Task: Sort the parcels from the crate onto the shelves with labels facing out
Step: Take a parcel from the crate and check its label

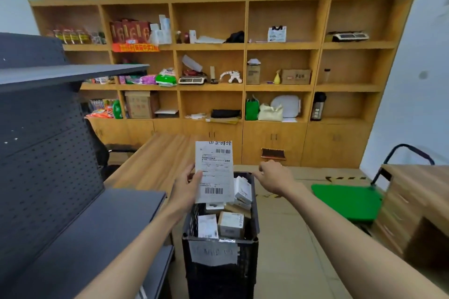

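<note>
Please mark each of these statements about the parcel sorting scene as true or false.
1. The left hand holds a white parcel with its label facing the camera. True.
2. The right hand grips a parcel. False: it holds nothing, hovering over the black crate.
3. The crate is empty. False: several parcels remain inside.
4. A green cart stands right of the crate. True.

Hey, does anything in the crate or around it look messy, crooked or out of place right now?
Mostly the crate: its parcels lie jumbled at different angles, and the paper label on its front looks wrinkled and askew. The white parcel in the left hand looks undamaged, label toward the camera.
</note>
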A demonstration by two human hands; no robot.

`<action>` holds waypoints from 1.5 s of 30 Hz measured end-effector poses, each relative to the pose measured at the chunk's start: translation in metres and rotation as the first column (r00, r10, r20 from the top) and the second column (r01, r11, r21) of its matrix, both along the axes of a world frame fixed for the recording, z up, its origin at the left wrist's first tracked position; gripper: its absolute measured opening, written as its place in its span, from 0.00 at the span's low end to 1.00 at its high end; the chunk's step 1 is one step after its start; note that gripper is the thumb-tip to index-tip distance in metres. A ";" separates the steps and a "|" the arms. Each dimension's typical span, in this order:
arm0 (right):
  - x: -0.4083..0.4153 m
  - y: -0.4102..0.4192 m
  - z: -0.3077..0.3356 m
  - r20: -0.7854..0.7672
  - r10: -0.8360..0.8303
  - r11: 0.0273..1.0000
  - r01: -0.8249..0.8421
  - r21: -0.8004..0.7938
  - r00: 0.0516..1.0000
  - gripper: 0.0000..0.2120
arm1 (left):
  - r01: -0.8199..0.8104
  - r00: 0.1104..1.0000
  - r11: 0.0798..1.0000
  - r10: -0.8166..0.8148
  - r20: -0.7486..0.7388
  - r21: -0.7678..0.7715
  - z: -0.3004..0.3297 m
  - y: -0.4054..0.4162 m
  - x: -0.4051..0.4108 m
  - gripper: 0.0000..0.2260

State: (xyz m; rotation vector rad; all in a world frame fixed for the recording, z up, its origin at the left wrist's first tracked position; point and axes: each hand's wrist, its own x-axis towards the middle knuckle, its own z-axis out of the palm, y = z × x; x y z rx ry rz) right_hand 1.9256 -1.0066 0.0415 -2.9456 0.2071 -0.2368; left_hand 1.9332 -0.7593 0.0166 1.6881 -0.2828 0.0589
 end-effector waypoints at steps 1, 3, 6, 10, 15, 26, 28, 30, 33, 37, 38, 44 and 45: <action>0.011 0.003 0.000 -0.015 -0.001 1.000 0.001 0.005 1.000 0.16 | 0.010 1.000 1.000 -0.010 -0.017 -0.009 -0.002 0.000 0.013 0.13; 0.036 0.008 -0.001 -0.032 -0.006 1.000 0.006 0.019 0.999 0.16 | 0.026 0.998 0.999 -0.029 -0.054 -0.041 -0.004 0.000 0.039 0.13; 0.073 0.014 -0.005 -0.046 -0.014 0.997 0.018 0.079 0.999 0.14 | 0.043 0.995 0.996 -0.050 -0.085 -0.078 -0.006 -0.003 0.080 0.12; 0.119 0.012 -0.009 -0.064 -0.047 0.991 0.054 0.119 0.997 0.13 | 0.085 0.991 0.995 -0.090 -0.097 -0.058 -0.011 -0.011 0.142 0.11; 0.162 0.003 -0.029 -0.114 -0.065 0.967 0.091 0.236 0.991 0.15 | 0.080 0.987 0.996 -0.084 -0.139 -0.035 -0.032 -0.025 0.196 0.11; 0.293 -0.027 -0.113 -0.153 -0.042 0.554 0.150 0.819 0.987 0.14 | -0.057 0.963 0.998 0.061 -0.264 0.022 -0.110 -0.102 0.333 0.09; 0.315 -0.038 -0.132 -0.176 -0.072 0.470 0.189 0.862 0.982 0.16 | -0.094 0.957 0.993 0.108 -0.269 0.064 -0.126 -0.123 0.354 0.09; 0.334 -0.053 -0.154 -0.221 -0.107 0.415 0.245 0.876 0.969 0.18 | -0.058 0.957 0.989 0.093 -0.275 0.134 -0.145 -0.145 0.373 0.07; 0.363 -0.077 -0.196 -0.308 -0.124 0.308 0.332 0.892 0.943 0.22 | 0.046 0.926 0.979 0.033 -0.377 0.198 -0.179 -0.175 0.400 0.11; 0.394 -0.106 -0.252 -0.413 -0.077 0.224 0.419 0.880 0.908 0.20 | 0.114 0.866 0.949 0.049 -0.497 0.292 -0.229 -0.202 0.429 0.13; 0.400 -0.110 -0.264 -0.443 -0.068 0.225 0.447 0.866 0.894 0.20 | 0.130 0.856 0.942 0.051 -0.515 0.310 -0.239 -0.207 0.434 0.14; 0.421 -0.116 -0.300 -0.572 -0.056 0.202 0.571 0.796 0.818 0.17 | 0.222 0.814 0.905 0.034 -0.580 0.364 -0.279 -0.224 0.454 0.18; 0.423 -0.115 -0.305 -0.582 -0.052 0.200 0.580 0.790 0.811 0.17 | 0.226 0.799 0.907 0.036 -0.601 0.355 -0.282 -0.226 0.457 0.17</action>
